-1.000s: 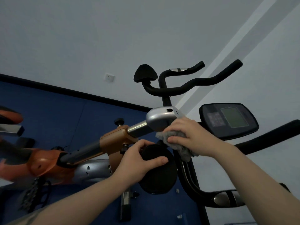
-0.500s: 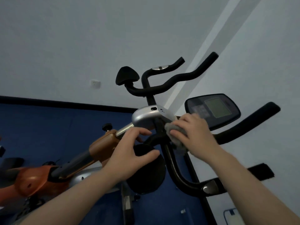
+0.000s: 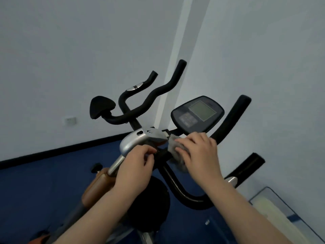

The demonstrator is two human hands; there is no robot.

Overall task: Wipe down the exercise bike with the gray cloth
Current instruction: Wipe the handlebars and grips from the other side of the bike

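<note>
A right hand [image 3: 197, 152] clamps the gray cloth [image 3: 174, 150] onto the exercise bike [image 3: 135, 143] handlebar stem; the bar curves away toward 5 o'clock. The left hand [image 3: 135, 166], fingers curled, grips at 9 o'clock.

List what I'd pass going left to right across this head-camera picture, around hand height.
Orange frame piece → left hand → gray cloth → right hand → black handlebar grip.

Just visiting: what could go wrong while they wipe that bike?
The gray cloth is bunched under the right hand close below the display console, so a stray swipe might press its buttons. The left hand grips by the silver bracket, where fingers could get pinched.
</note>
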